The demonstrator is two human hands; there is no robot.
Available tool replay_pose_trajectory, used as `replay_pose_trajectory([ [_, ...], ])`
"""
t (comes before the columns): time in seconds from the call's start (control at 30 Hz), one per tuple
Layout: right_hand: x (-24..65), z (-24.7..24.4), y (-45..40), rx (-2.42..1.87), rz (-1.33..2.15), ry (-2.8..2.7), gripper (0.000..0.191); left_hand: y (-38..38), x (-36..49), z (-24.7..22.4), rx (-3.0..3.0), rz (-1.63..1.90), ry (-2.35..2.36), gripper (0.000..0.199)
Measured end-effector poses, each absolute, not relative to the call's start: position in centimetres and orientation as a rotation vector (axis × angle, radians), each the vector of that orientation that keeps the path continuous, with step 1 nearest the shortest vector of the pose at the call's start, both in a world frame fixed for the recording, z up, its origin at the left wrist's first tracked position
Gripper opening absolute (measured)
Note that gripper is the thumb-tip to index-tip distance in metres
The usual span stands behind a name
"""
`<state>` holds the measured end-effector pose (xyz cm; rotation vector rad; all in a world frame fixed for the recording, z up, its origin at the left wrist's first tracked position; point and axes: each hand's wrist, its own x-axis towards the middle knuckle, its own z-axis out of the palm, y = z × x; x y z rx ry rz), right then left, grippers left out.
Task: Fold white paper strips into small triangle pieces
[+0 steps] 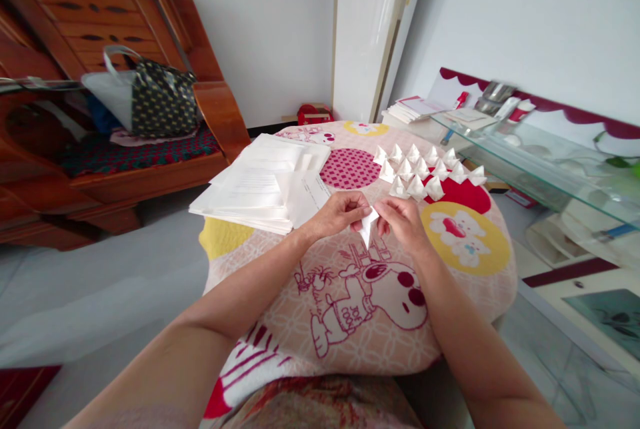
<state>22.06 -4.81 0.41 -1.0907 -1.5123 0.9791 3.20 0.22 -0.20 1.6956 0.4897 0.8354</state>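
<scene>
While the left hand (340,212) and right hand (401,218) pinch a small, pointed white paper fold (369,228) between closed fingertips above a pink-patterned, cloth-covered counter (390,352), rows of folded white paper shapes (416,188) stand beyond.

Bright, diffuse light gives me soft shadows; pale glare marks the tower air conditioner (363,49), and edge distortion stretches my left forearm (195,322).

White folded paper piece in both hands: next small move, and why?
Probably spread its folds a little: the small pointed white paper piece, pinched by the bare left hand and bare right hand, looks slimmer than the broader white folded-paper pieces set in rows beyond.
</scene>
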Motion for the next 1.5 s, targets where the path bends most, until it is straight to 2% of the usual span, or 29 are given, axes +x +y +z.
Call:
replay_pose_trajectory([
  [0.13,22.1,0.5,-4.9,-1.113,0.987,-1.549,0.025,0.3,3.1,-0.2,1.734,0.874,0.518,0.045],
  [0.53,22.0,0.6,-5.0,-1.133,1.051,-1.597,0.024,0.2,3.1,0.0,1.881,0.968,0.562,0.044],
  [0.77,22.0,0.6,-5.0,-1.103,1.096,-1.467,0.025,1.0,2.1,0.2,1.766,0.735,0.51,0.052],
  [1.03,22.8,0.3,-4.6,-1.122,1.392,-1.453,0.034,1.3,2.1,-0.1,1.636,0.676,0.509,0.049],
  [1.33,22.9,-0.4,-4.1,-1.239,1.188,-1.515,0.04,2.0,1.9,-0.6,1.701,0.655,0.604,0.044],
  [1.5,23.1,-1.4,-3.7,-1.384,1.115,-1.562,0.036,2.4,1.8,-1.2,1.816,0.572,0.729,0.026],
])
